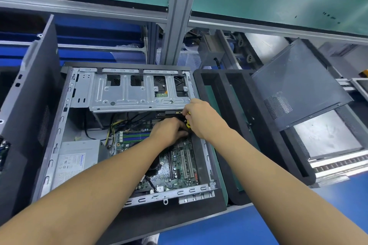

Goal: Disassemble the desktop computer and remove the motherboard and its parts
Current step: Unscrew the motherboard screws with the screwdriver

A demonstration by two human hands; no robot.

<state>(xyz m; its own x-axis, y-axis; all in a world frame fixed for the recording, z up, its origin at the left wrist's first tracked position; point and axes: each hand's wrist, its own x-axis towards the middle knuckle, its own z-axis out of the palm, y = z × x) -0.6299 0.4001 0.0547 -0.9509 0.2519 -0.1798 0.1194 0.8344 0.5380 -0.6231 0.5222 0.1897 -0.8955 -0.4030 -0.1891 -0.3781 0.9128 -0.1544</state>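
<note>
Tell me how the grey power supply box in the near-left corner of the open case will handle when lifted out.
The power supply is probably stiff and heavy for its size: it looks like a closed metal box. Its smooth grey sides may be slippery. It likely will not lift free cleanly, since the yellow and black cables beside it appear to run to the motherboard.

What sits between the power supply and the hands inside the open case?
In the head view, the motherboard's RAM slots and a bundle of yellow and black cables lie between the power supply and the left hand and right hand.
</note>
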